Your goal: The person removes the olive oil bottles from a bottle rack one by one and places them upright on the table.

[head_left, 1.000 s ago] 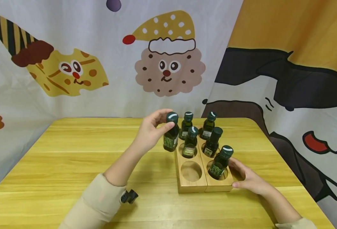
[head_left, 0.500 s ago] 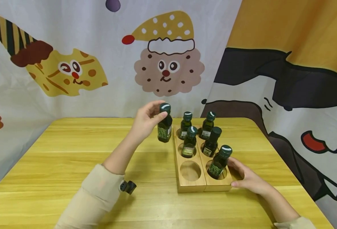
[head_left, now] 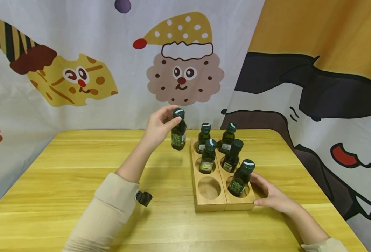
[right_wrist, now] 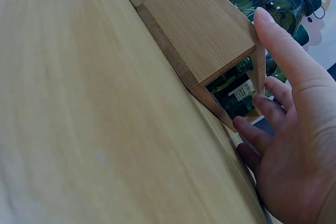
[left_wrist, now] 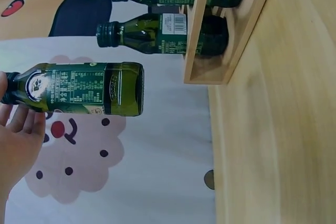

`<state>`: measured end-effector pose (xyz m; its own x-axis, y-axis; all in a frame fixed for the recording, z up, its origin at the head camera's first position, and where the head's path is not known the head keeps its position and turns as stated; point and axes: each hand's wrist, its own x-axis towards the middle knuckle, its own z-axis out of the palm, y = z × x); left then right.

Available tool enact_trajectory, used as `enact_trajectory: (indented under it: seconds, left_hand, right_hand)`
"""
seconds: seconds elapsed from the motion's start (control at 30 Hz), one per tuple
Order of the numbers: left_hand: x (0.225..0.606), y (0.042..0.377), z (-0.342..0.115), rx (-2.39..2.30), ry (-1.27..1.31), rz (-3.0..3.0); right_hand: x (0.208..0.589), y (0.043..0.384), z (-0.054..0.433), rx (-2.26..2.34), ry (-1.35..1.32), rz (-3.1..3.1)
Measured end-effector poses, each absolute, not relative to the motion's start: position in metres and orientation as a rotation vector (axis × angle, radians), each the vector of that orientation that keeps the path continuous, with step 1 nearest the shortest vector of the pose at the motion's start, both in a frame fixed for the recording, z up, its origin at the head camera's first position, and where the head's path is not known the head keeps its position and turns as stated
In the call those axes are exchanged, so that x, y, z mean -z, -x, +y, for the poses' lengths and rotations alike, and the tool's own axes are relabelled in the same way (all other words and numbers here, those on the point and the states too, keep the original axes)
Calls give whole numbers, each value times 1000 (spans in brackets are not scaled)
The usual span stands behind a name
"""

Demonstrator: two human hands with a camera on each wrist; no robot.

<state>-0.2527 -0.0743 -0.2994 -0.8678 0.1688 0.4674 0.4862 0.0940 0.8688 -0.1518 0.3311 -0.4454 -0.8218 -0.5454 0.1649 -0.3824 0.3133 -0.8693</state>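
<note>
My left hand (head_left: pixel 159 128) pinches a small dark green glass bottle (head_left: pixel 178 134) by its neck and cap, up in the air left of the wooden bottle rack (head_left: pixel 211 206). In the left wrist view the held bottle (left_wrist: pixel 86 88) shows a printed green label, its base apart from the rack. Several similar bottles stand in the rack's round holes; one bottle (head_left: pixel 240 180) in the front right hole leans. The front left hole (head_left: pixel 209 188) holds nothing. My right hand (head_left: pixel 274 196) holds the rack's front right corner, thumb at the front and fingers along the side.
The rack stands on a light wooden table (head_left: pixel 78 182). Behind the table hangs a curtain (head_left: pixel 125 84) with cartoon figures. A small black device (head_left: pixel 144 198) is at the left sleeve's cuff.
My left hand has carried the bottle up, back and slightly left, away from the rack. The right hand has stayed at the rack's corner.
</note>
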Motion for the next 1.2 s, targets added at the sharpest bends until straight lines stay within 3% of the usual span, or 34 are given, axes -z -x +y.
enact_trajectory:
  seconds: [0.87, 1.2]
  left_hand:
    - [357, 264, -75, 1916, 589, -2229]
    - [344, 241, -72, 1883, 571, -2279]
  right_hand:
    - [446, 152, 332, 1516, 852, 2422]
    - [445, 152, 332, 1520, 844, 2415]
